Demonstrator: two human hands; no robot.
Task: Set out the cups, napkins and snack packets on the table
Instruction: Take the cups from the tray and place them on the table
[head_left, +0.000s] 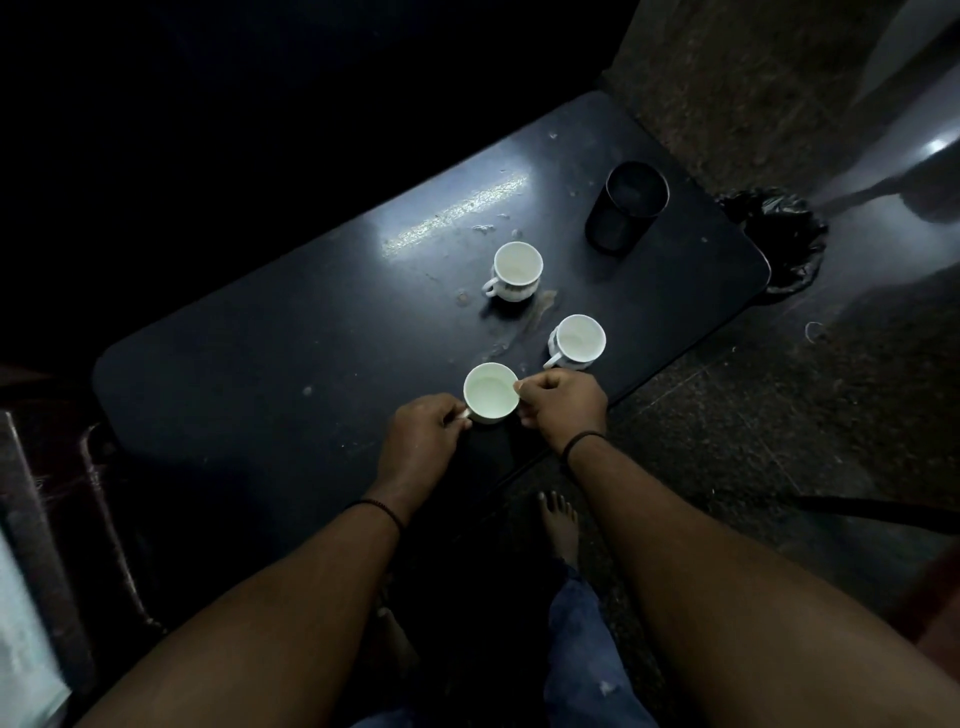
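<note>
A dark worktop stands in a dim room. Three white cups sit on it, all standing up with their open tops showing. The near cup is the one to look from. It sits close to the near edge of the worktop. The left hand is on the left side of this cup, and its fingers pinch the little handle. The right hand is on the right side of the cup, curled up, with its fingertips pinching the rim. A second cup stands just beyond the near cup and to its right, close by the right hand. A third cup stands farther back from the near cup, well apart from it. A dark tumbler stands farthest from the near cup, back and to the right. Each wrist has a thin black band. A bare foot rests on the floor below the near cup.
</note>
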